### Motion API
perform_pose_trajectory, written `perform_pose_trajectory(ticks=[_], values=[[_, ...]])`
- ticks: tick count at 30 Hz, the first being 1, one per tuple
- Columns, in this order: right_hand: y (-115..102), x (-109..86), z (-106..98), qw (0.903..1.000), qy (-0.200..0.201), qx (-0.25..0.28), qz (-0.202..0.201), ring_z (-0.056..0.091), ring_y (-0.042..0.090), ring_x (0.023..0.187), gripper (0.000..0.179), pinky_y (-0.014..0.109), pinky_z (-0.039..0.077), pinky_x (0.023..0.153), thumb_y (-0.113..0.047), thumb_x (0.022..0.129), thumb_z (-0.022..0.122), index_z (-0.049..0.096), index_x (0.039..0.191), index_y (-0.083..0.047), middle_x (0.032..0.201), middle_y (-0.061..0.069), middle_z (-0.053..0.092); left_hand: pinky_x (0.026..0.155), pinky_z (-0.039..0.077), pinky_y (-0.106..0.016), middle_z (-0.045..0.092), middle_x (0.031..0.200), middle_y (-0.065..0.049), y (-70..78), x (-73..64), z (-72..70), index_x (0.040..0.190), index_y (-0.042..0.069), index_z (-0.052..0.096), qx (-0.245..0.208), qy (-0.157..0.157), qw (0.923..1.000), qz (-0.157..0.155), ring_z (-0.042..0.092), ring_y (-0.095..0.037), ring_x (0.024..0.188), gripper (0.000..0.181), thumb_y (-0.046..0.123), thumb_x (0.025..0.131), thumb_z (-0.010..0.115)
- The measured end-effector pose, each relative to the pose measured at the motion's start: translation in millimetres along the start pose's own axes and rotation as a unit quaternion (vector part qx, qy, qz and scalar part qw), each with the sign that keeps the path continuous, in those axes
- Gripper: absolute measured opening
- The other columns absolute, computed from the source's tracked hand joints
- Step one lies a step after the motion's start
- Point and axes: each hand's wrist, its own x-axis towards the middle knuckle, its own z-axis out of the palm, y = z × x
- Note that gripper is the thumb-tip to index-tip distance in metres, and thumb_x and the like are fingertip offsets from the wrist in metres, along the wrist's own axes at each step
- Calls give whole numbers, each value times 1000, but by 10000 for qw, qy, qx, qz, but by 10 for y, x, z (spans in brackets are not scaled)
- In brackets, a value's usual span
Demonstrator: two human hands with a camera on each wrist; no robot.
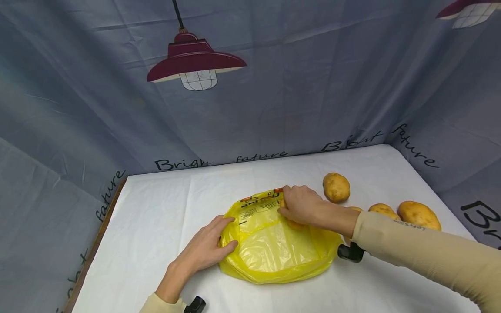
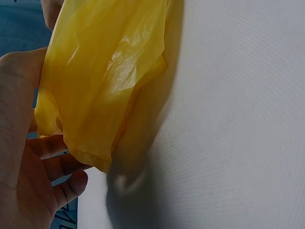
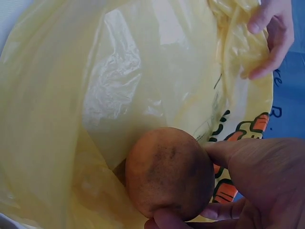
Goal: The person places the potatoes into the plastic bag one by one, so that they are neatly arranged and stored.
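A yellow plastic bag with printed lettering lies on the white table, its mouth spread wide toward me. My left hand holds the bag's left rim, with thumb and index finger over the edge. In the left wrist view, other fingers of that hand lie behind the bag's yellow film. My right hand reaches over the bag's far right rim. Its fingers and thumb grip a brown potato inside the mouth, clearly seen in the right wrist view.
To the right of the bag, a potato lies toward the back. Another potato and a larger potato sit behind my right forearm, which partly covers them. The white table meets grey printed curtains at its back and sides.
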Motion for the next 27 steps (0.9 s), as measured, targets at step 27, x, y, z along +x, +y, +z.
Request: perform_pose_trajectory(ticks=[27], values=[[31, -31, -401, 9991, -320, -266, 5, 55, 20, 60, 47, 32, 49, 51, -47, 94, 67, 62, 107, -2, 72, 4, 57, 99, 48, -44, 58, 134, -1, -4, -8, 18, 140, 13, 57, 32, 65, 10000, 54, 60, -22, 115, 58, 40, 90, 67]])
